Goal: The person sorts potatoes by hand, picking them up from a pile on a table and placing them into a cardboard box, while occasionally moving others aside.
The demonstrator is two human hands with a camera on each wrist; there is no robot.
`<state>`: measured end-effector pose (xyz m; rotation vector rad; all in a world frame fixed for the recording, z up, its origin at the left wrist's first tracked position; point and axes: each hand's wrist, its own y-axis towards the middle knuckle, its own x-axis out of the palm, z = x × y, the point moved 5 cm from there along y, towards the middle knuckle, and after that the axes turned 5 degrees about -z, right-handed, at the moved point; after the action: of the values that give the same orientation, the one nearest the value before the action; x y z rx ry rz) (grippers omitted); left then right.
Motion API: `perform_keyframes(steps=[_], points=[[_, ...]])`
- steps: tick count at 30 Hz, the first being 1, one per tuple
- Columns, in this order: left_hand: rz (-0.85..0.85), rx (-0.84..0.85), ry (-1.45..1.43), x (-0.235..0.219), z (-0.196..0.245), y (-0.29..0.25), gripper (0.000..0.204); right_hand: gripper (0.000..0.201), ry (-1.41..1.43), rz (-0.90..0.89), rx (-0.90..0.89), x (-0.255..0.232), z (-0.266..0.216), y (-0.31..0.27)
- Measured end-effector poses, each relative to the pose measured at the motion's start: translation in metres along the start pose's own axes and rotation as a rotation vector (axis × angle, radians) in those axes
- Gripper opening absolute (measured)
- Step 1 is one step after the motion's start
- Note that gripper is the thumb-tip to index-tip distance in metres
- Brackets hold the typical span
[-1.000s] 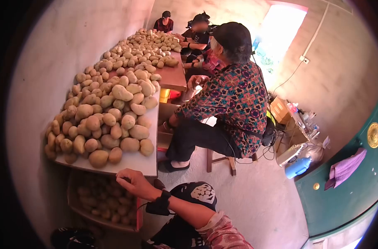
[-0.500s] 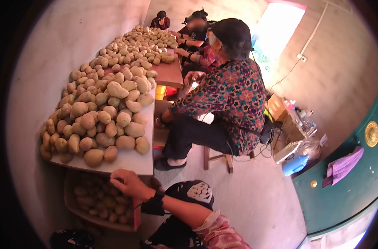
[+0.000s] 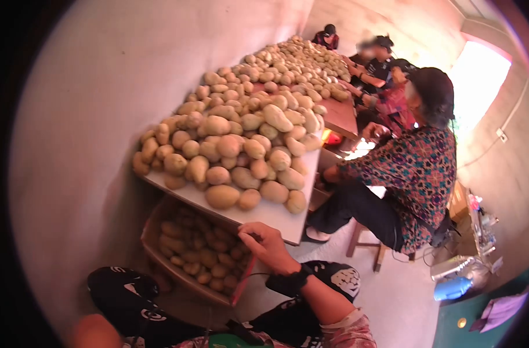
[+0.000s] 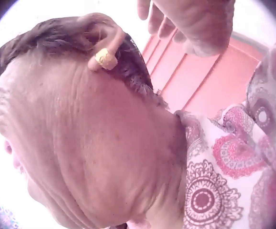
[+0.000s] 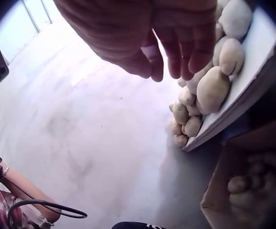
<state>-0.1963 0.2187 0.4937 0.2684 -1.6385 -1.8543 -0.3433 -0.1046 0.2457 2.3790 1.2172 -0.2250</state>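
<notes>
My right hand [image 3: 267, 246] hangs at the near edge of the white tabletop [image 3: 218, 203], fingers loosely bent with nothing in them. In the right wrist view its fingers [image 5: 202, 52] overlap the pile of potatoes [image 5: 214, 88]. The heap of potatoes [image 3: 235, 145] covers most of the tabletop. Below the hand stands a box [image 3: 186, 277] of more potatoes. My left hand [image 4: 195, 21] is raised beside a head with a gold earring [image 4: 105, 59]; its fingers are relaxed and appear to hold nothing.
A person in a patterned shirt [image 3: 415, 168] sits on a wooden stool [image 3: 366, 249] along the right side. Other people sit farther along the potato-covered tables. A wall [image 3: 102, 116] runs along the left. A blue bottle [image 3: 452, 288] and a green door [image 3: 450, 330] are at the right.
The head view has swung left, so the table and people appear farther right. My right hand keeps its loose pose by the table edge. A blurred skin-toned shape has appeared at lower left.
</notes>
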Motion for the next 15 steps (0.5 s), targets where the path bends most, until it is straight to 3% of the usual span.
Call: perform_keyframes(steps=[2,10,15], points=[[0.002,0.035,0.026,-0.004,0.009,0.001,0.032,0.014,0.035,-0.005,0.099,0.004,0.001,-0.001],[0.065,0.115,0.009,-0.009,0.007,-0.021,0.031,0.011,0.075,-0.083,0.105,0.013,0.002,0.006],[-0.051,0.111,0.064,-0.009,0.030,0.006,0.030,0.013,0.128,0.094,0.144,-0.024,0.015,0.042]])
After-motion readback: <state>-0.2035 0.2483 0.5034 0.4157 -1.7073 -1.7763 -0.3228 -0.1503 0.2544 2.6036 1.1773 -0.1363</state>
